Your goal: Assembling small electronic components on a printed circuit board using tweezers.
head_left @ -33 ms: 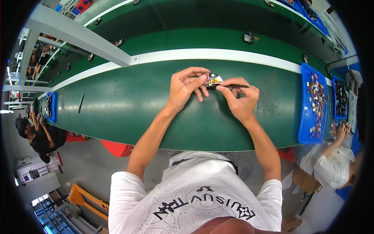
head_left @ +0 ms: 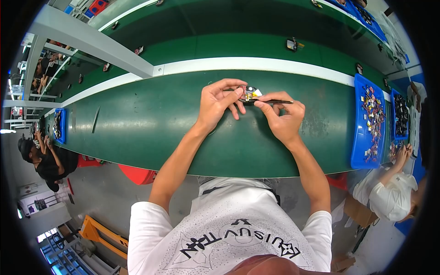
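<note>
My left hand (head_left: pixel 214 104) is closed on a small dark electronic part (head_left: pixel 250 93) with a yellow patch and a pale, shiny piece on it. Thumb and fingers pinch its left end above the table. In my right hand (head_left: pixel 285 120) lies a slim black tool (head_left: pixel 277 101), pinched between thumb and fingers. Its front end reaches the lower edge of the part; whether it touches is too small to tell. The exact kind of tool does not show clearly.
A green worktable (head_left: pixel 151 123) spans the view, with a thin metallic strip (head_left: pixel 96 119) at left. The large blue tray (head_left: pixel 360 137) at right holds many small parts. Behind a white rail (head_left: pixel 256 64) runs a green belt carrying scattered units (head_left: pixel 292 44). Co-workers sit at both sides.
</note>
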The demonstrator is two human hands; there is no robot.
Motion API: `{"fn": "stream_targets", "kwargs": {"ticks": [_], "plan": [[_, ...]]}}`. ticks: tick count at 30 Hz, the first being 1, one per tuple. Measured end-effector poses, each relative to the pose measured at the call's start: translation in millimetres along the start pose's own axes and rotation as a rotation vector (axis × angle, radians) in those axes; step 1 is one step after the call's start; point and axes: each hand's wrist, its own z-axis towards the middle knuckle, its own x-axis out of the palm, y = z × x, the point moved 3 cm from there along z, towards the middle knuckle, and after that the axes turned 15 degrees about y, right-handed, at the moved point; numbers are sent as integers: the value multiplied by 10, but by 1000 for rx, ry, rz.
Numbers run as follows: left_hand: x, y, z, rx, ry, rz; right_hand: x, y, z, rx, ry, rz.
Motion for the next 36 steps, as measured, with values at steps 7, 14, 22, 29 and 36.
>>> {"fn": "stream_targets", "kwargs": {"ticks": [7, 14, 22, 29, 36], "plan": [[-1, 11, 5, -7, 4, 32, 32, 44, 8, -171, 50, -119], [-9, 33, -3, -63, -44, 169, 95, 64, 2, -272, 92, -201], [12, 29, 2, -122, -66, 189, 117, 49, -18, -305, 99, -244], [7, 76, 0, -146, -86, 233, 139, 40, -11, -300, 91, -243], [16, 88, 0, -143, -97, 256, 145, 20, -18, -292, 88, -240]]}}
